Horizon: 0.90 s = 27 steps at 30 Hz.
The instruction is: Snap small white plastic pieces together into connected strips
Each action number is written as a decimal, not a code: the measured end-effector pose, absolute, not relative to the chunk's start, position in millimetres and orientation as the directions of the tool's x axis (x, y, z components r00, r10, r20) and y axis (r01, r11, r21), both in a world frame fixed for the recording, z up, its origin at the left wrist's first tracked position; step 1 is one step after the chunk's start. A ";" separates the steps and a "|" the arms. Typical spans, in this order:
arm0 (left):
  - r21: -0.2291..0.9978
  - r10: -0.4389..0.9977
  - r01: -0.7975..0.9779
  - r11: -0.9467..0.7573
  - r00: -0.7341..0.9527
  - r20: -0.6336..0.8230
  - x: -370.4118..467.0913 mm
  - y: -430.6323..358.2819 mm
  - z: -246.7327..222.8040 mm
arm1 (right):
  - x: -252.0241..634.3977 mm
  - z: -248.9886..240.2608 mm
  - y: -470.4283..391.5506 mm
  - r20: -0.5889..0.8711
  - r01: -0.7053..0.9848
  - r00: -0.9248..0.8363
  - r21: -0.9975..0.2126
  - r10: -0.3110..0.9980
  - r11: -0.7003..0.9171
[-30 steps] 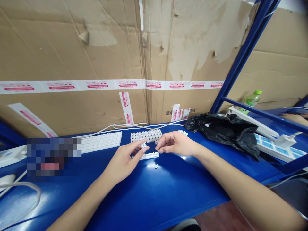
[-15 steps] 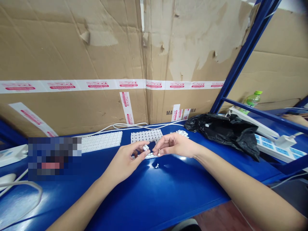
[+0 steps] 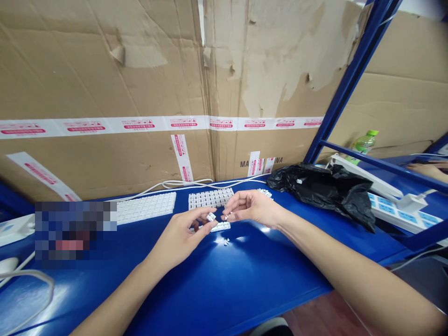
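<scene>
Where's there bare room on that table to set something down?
The widest bare patch of blue table lies between the forearms, in front of the loose white bits; another lies between the left forearm and the cable. Crowded: the back, with white blocks and black bag, and around the left hand and right hand.

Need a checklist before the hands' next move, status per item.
1. Block pinched in left hand: ok.
2. Small piece at right hand's fingertips: ok.
3. Piece lined up with block: cannot tell, too small to read.
4. Table just below the hands free of loose bits: not ok, a few lie there.
5. Black bag away from both hands: ok.
6. Pile fully in view: not ok, right hand partly hides it.
</scene>
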<state>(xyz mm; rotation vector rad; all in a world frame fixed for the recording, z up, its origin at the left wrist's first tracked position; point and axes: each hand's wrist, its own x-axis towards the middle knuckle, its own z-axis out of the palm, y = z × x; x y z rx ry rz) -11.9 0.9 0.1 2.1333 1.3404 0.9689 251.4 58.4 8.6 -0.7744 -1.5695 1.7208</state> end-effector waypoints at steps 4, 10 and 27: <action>0.673 0.898 0.595 -0.440 0.287 0.333 -12.1 1.3 -0.7 | 250.9 7.9 58.5 -0.042 -0.115 -0.590 -0.984 0.806 -0.136; 0.669 0.895 0.595 -0.445 0.314 0.317 -11.5 0.3 -0.3 | 246.6 8.5 55.2 0.039 -0.104 -0.600 -0.994 0.799 -0.030; 0.683 0.871 0.546 -0.485 0.376 0.317 -6.2 -8.8 10.0 | 241.7 9.2 44.5 0.216 -0.014 -0.560 -0.968 0.800 0.252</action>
